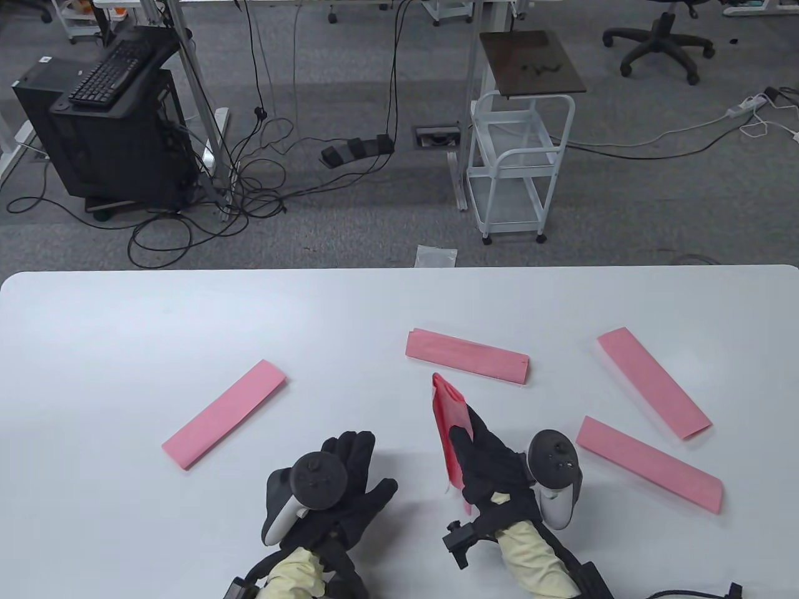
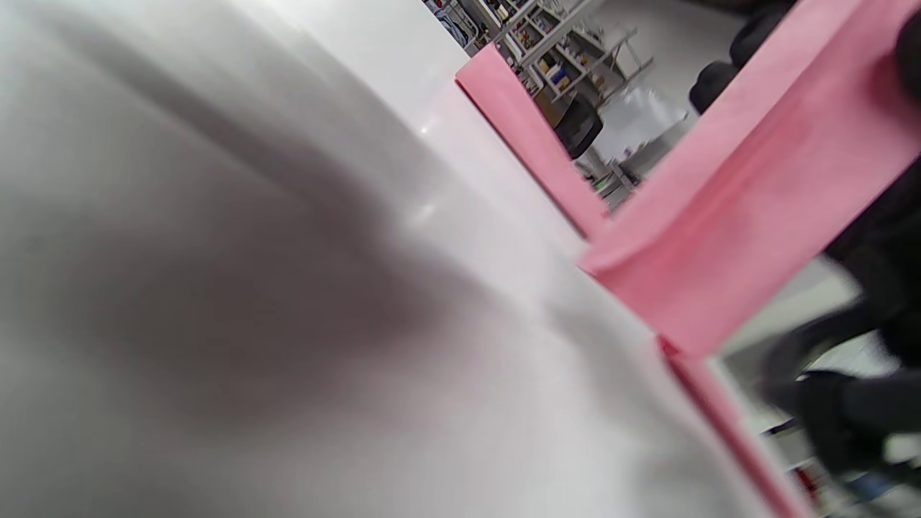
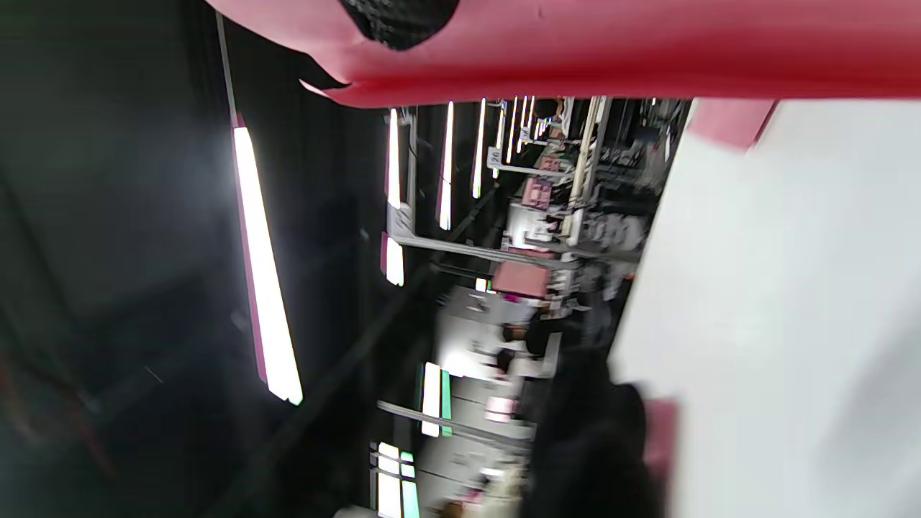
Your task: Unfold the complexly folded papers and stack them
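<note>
Held strip [image 1: 446, 430], a folded pink paper, stands on edge above the white table [image 1: 125, 349], gripped by the right hand [image 1: 490, 465], whose dark gloved fingers [image 1: 477, 430] wrap its near part while the far end rises free toward the middle of the table. The wrist view of that hand shows the same paper across the top of the frame [image 3: 647, 50] with a black fingertip [image 3: 399, 18] pressed against it, the rest being blurred room and table. The left hand [image 1: 340, 483] lies palm down on the table just left of the held strip, fingers spread wide and holding nothing; its tracker [image 1: 315, 480] sits on the back of the glove. From the left wrist the held strip [image 2: 755, 208] fills the right side, tilted, with another strip [image 2: 529, 137] flat on the table behind it and the dark glove of the other hand [image 2: 856, 403] at the right edge. Four more folded pink strips lie flat on the table: left strip [image 1: 225, 413] well apart to the left, angled; middle strip [image 1: 468, 355] just beyond the held one's far tip; far-right strip [image 1: 653, 382] angled near the right side; near-right strip [image 1: 649, 465] just beside the right hand's tracker [image 1: 554, 474]. Beyond the table a white cart [image 1: 518, 168] stands on grey carpet.
</note>
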`<action>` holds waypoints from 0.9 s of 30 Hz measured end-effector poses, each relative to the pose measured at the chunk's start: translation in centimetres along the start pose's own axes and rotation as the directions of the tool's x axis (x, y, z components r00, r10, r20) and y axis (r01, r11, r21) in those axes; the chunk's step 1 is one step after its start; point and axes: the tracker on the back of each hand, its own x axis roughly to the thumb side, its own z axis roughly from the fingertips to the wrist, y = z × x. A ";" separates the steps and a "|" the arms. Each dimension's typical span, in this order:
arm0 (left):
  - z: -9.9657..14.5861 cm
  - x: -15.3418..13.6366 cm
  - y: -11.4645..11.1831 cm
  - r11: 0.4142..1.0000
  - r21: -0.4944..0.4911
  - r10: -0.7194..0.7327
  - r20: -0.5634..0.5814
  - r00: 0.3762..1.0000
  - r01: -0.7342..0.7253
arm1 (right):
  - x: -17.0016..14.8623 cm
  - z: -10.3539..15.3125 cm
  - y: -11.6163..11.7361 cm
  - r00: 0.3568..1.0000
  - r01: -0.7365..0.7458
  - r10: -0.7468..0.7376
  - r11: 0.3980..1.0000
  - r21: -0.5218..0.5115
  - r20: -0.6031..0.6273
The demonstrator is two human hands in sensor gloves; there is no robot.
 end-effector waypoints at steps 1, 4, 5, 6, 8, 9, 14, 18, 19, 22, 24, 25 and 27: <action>0.1 -0.3 0.0 0.999 -0.010 0.037 0.001 0.999 -0.037 | -0.6 0.2 0.2 0.994 0.108 -0.108 0.994 0.015 -0.002; 0.3 -0.9 0.1 0.995 0.003 0.104 -0.005 0.995 -0.104 | -2.0 0.4 0.8 0.923 0.385 -0.385 0.921 0.066 -0.012; 0.3 -1.0 0.2 0.993 0.005 0.121 -0.004 0.993 -0.121 | -2.1 0.4 1.0 0.907 0.420 -0.421 0.904 0.081 -0.011; 0.2 -1.1 0.2 0.988 -0.008 0.152 -0.005 0.988 -0.152 | -2.1 0.4 1.2 0.885 0.464 -0.466 0.880 0.103 -0.007; 0.0 -1.3 0.2 0.973 -0.045 0.225 -0.009 0.974 -0.225 | -2.0 0.3 1.5 0.870 0.486 -0.492 0.862 0.146 0.007; -0.1 -1.3 0.0 0.953 -0.105 0.286 -0.013 0.958 -0.285 | -1.9 0.3 1.6 0.868 0.486 -0.496 0.858 0.167 0.024; -0.5 -1.1 -1.5 0.770 -0.201 0.613 -0.030 0.790 -0.605 | -2.8 0.6 2.4 0.860 0.500 -0.511 0.844 0.197 0.007; 0.0 -1.4 -1.2 0.685 -0.036 0.728 0.003 0.686 -0.727 | -3.4 0.5 2.4 0.886 0.460 -0.461 0.859 0.225 -0.055; 0.1 -1.4 -0.8 0.705 -0.001 0.709 0.011 0.705 -0.709 | -3.3 0.4 2.1 0.900 0.433 -0.433 0.871 0.232 -0.052; 0.5 -2.0 1.3 0.788 0.061 0.611 0.051 0.790 -0.613 | -2.3 -0.1 0.2 0.937 0.343 -0.349 0.928 0.144 0.019; 0.7 -2.6 2.4 0.806 0.119 0.578 0.051 0.815 -0.579 | -1.5 -0.2 -1.4 0.962 0.262 -0.267 0.961 0.088 0.058; 0.9 -3.0 3.0 0.813 0.156 0.563 0.042 0.826 -0.562 | -1.1 -0.3 -2.2 0.980 0.184 -0.188 0.981 0.063 0.060; 1.0 -3.6 3.8 0.835 0.190 0.522 0.024 0.853 -0.517 | -0.5 -0.5 -3.2 0.999 0.003 -0.004 1.000 0.031 0.035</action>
